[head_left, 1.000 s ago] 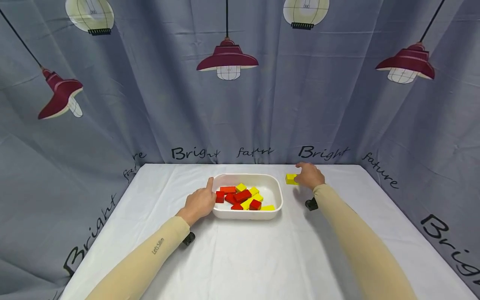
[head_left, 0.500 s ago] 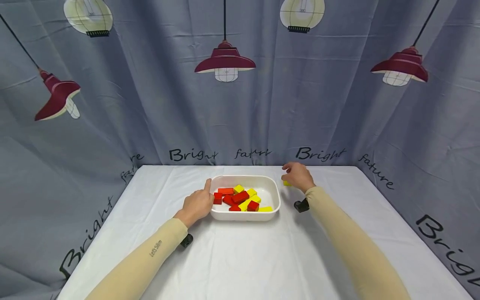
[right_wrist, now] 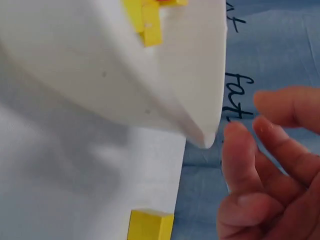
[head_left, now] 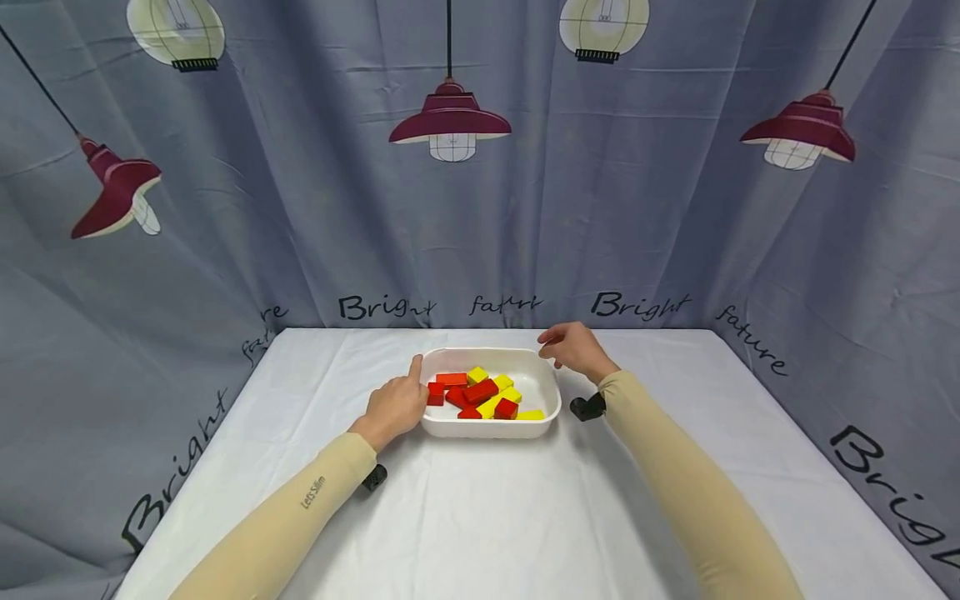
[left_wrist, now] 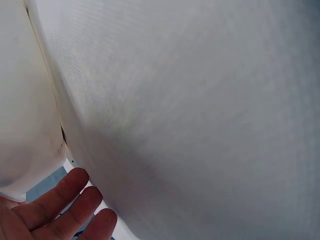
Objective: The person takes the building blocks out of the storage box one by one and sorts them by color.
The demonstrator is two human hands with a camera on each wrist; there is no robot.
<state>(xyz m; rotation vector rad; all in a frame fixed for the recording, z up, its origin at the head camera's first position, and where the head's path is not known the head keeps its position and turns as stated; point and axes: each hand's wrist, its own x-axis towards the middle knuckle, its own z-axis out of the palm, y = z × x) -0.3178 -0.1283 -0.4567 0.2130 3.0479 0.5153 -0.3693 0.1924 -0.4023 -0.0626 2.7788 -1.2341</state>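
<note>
A white plastic box (head_left: 491, 428) holds several red blocks (head_left: 480, 392) and several yellow blocks (head_left: 529, 414). My left hand (head_left: 396, 408) rests at the box's left end, index finger stretched along the rim; the left wrist view shows three fairly straight fingers (left_wrist: 75, 187) beside its outer wall. Off the right far corner hovers my right hand (head_left: 576, 348), nothing between its loosely bent fingers. In the right wrist view, a yellow block (right_wrist: 149, 226) lies on the white cloth, apart from the fingers; in the head view that hand hides it.
White cloth (head_left: 480, 517) covers the table. Behind and on both sides hangs a grey-blue curtain (head_left: 330, 183) printed with lamps and lettering. Dark wrist cameras (head_left: 588, 407) sit under both wrists.
My right hand has moved left from the yellow block beside the box to the box's right corner, leaving the block on the table. The left hand has stayed at the box's left end.
</note>
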